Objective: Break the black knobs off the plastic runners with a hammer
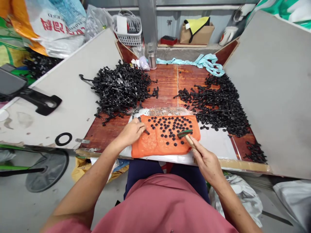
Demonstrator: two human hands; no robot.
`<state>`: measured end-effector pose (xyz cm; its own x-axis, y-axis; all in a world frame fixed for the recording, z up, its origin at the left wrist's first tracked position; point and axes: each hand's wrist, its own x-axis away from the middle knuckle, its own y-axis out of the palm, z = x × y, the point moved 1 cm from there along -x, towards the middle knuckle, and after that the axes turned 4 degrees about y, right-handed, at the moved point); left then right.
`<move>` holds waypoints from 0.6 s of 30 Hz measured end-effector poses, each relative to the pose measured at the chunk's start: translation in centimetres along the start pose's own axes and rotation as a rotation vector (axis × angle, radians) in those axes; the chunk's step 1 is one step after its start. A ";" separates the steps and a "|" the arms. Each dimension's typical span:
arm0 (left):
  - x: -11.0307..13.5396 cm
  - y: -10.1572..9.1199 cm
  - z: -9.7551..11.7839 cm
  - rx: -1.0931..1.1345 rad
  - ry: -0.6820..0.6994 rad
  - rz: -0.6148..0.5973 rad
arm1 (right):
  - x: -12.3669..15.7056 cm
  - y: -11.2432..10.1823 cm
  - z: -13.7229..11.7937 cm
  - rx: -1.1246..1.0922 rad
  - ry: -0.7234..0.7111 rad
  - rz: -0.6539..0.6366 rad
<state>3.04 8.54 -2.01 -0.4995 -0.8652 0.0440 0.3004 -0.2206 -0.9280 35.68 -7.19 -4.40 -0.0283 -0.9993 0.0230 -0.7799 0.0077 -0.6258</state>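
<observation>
My left hand (132, 131) is closed around a slim black plastic piece (146, 130), its end poking out past the fingertips over an orange cloth (148, 145). In my right hand (207, 161) is a wooden-handled tool with a dark green head (184, 133); I cannot tell whether it is a brush or a hammer. The head is above the cloth's right part, among many small round black parts (170, 132) scattered there. Whether it touches them is unclear.
A tall heap of black plastic pieces (121, 85) rises at the left, and another heap (221, 103) spreads along the right. Slanted grey panels (274, 97) flank the bench. A steel flask (152, 60), light-blue strips (206, 61) and a white basket (128, 37) are at the back.
</observation>
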 end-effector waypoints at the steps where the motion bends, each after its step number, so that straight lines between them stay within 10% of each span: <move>1: 0.2 0.1 0.1 -0.082 -0.002 -0.017 | 0.0 0.0 0.0 -0.002 -0.003 0.001; 9: 2.2 -0.3 -1.3 -0.068 0.140 -0.167 | 0.0 0.0 -0.5 0.036 -0.042 0.021; 18: -0.4 -0.7 -3.1 0.083 -0.144 0.231 | 0.0 0.7 -0.7 0.066 -0.053 -0.027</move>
<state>0.52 10.44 -2.54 -0.2918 -0.9504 -0.1075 0.4615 -0.0415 -0.8861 34.73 -7.14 -4.33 0.0265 -0.9996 -0.0001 -0.7373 -0.0195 -0.6753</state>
